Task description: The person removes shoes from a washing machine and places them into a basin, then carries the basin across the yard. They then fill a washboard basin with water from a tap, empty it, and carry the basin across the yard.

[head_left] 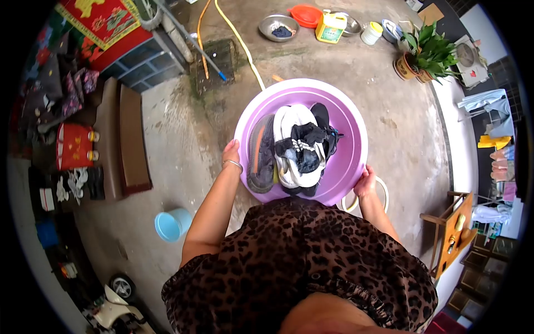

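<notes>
A large purple plastic basin (pixel 347 150) is held in front of my body, tilted slightly toward me. My left hand (pixel 231 152) grips its left rim, and a bracelet circles that wrist. On the lower right rim my right hand (pixel 365 182) is closed. Inside the basin lie several shoes: a grey shoe (pixel 260 153) with an orange stripe at the left, white-soled shoes (pixel 295 117) in the middle, and a black shoe (pixel 328 131) with laces at the right. Parts of the shoes overlap and hide each other.
A light blue bucket (pixel 172 225) stands on the concrete floor at left, near a brown sofa (pixel 130 139). Yellow hose (pixel 239 39) runs behind the basin. Farther back are a metal bowl (pixel 278 28), a yellow jug (pixel 331 28) and potted plants (pixel 428 53). A wooden chair (pixel 450 231) is at right.
</notes>
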Demonstrator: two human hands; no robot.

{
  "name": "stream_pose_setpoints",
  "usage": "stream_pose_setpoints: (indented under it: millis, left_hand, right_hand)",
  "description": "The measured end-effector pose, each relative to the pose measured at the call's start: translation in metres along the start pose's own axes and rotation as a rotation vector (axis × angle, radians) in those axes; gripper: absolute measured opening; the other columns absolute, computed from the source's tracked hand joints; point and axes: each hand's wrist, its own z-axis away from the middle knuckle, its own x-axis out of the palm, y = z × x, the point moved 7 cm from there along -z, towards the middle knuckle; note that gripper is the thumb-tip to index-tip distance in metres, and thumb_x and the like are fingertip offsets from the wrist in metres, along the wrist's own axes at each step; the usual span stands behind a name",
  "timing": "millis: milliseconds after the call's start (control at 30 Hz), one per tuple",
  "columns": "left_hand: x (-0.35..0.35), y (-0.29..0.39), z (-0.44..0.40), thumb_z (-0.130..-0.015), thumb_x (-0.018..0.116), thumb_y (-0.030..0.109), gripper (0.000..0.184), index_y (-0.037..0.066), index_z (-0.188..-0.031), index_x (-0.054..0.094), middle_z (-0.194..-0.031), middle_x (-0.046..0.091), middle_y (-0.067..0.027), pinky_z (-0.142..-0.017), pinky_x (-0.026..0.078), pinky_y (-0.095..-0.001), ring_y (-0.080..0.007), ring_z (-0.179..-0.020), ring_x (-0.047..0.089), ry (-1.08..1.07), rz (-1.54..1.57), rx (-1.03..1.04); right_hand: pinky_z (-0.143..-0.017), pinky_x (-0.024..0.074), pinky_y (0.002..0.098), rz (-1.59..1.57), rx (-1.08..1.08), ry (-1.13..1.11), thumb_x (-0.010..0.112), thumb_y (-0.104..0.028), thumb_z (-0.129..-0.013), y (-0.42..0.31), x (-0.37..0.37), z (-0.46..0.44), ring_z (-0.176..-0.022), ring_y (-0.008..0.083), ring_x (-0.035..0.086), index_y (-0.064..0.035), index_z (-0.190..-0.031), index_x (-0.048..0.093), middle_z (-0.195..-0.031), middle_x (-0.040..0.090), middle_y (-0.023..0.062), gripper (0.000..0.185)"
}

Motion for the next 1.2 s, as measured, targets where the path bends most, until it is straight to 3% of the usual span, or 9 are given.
stream_pose_setpoints:
  millis: [133, 167, 400, 567, 667, 800, 967, 1200]
  left_hand:
    - [0.068, 0.063, -0.101, -0.083, 0.059, 0.019, 0.033, 0.002, -0.111, 0.053, -0.102, 0.059, -0.0068, -0.082, 0.042, -0.0285, -0.0166, -0.088, 0.055, -0.024, 0.037, 0.007]
    - [0.073, 0.076, -0.110, -0.084, 0.058, 0.019, 0.032, 0.004, -0.111, 0.053, -0.102, 0.059, -0.0068, -0.081, 0.043, -0.0299, -0.0174, -0.087, 0.056, -0.007, 0.013, -0.010]
    - [0.121, 0.187, -0.163, -0.084, 0.056, 0.020, 0.034, 0.005, -0.115, 0.050, -0.104, 0.059, -0.0075, -0.080, 0.045, -0.0333, -0.0192, -0.088, 0.057, 0.121, 0.103, -0.071]
    - [0.150, 0.233, -0.282, -0.085, 0.055, 0.022, 0.039, 0.006, -0.119, 0.045, -0.108, 0.056, -0.0081, -0.083, 0.044, -0.0360, -0.0216, -0.093, 0.055, 0.168, 0.159, -0.039]
    - [0.200, 0.295, -0.366, -0.085, 0.055, 0.021, 0.037, 0.005, -0.117, 0.046, -0.107, 0.057, -0.0082, -0.083, 0.044, -0.0360, -0.0218, -0.093, 0.056, 0.169, 0.149, -0.013]
    - [0.248, 0.348, -0.437, -0.085, 0.055, 0.021, 0.035, 0.004, -0.115, 0.048, -0.105, 0.057, -0.0079, -0.081, 0.045, -0.0356, -0.0216, -0.091, 0.056, 0.099, 0.141, 0.013]
    - [0.318, 0.442, -0.519, -0.079, 0.064, 0.020, 0.032, 0.003, -0.105, 0.058, -0.098, 0.061, -0.0051, -0.079, 0.043, -0.0280, -0.0150, -0.087, 0.055, 0.086, 0.124, 0.028]
    - [0.413, 0.535, -0.629, -0.080, 0.062, 0.021, 0.033, 0.005, -0.108, 0.057, -0.100, 0.060, -0.0045, -0.079, 0.044, -0.0282, -0.0153, -0.088, 0.055, 0.009, 0.152, -0.019]
  right_hand:
    - [-0.090, 0.0392, 0.0365, 0.057, 0.056, -0.013, 0.041, -0.032, -0.082, -0.032, 0.100, -0.091, -0.095, 0.0229, 0.055, -0.0041, -0.097, 0.058, -0.098, 0.061, 0.0084, 0.036]
    - [-0.089, 0.0400, 0.0369, 0.005, -0.025, -0.055, 0.041, -0.033, -0.082, -0.039, 0.126, -0.097, -0.094, 0.0237, 0.056, -0.0043, -0.099, 0.057, -0.099, 0.061, 0.0092, 0.037]
    - [-0.086, 0.0423, 0.0364, 0.151, 0.110, -0.119, 0.042, -0.031, -0.082, -0.092, 0.317, -0.156, -0.091, 0.0239, 0.056, -0.0039, -0.098, 0.057, -0.097, 0.062, 0.0089, 0.035]
    - [-0.084, 0.0427, 0.0336, 0.173, 0.111, -0.149, 0.040, -0.029, -0.083, -0.118, 0.451, -0.243, -0.089, 0.0221, 0.057, -0.0046, -0.096, 0.058, -0.094, 0.062, 0.0076, 0.033]
    - [-0.084, 0.0425, 0.0335, 0.167, 0.107, -0.209, 0.040, -0.028, -0.083, -0.138, 0.549, -0.302, -0.088, 0.0219, 0.057, -0.0048, -0.094, 0.058, -0.094, 0.062, 0.0073, 0.032]
    - [-0.085, 0.0417, 0.0333, 0.122, 0.067, -0.184, 0.039, -0.028, -0.083, -0.170, 0.627, -0.317, -0.088, 0.0219, 0.057, -0.0047, -0.096, 0.058, -0.094, 0.062, 0.0075, 0.032]
    - [-0.087, 0.0407, 0.0321, 0.062, 0.012, -0.166, 0.037, -0.031, -0.083, -0.211, 0.713, -0.346, -0.091, 0.0209, 0.056, -0.0049, -0.096, 0.059, -0.093, 0.063, 0.0058, 0.037]
    - [-0.090, 0.0373, 0.0314, 0.006, -0.072, -0.178, 0.039, -0.030, -0.084, -0.274, 0.847, -0.405, -0.098, 0.0211, 0.053, -0.0021, -0.100, 0.056, -0.101, 0.061, 0.0076, 0.037]
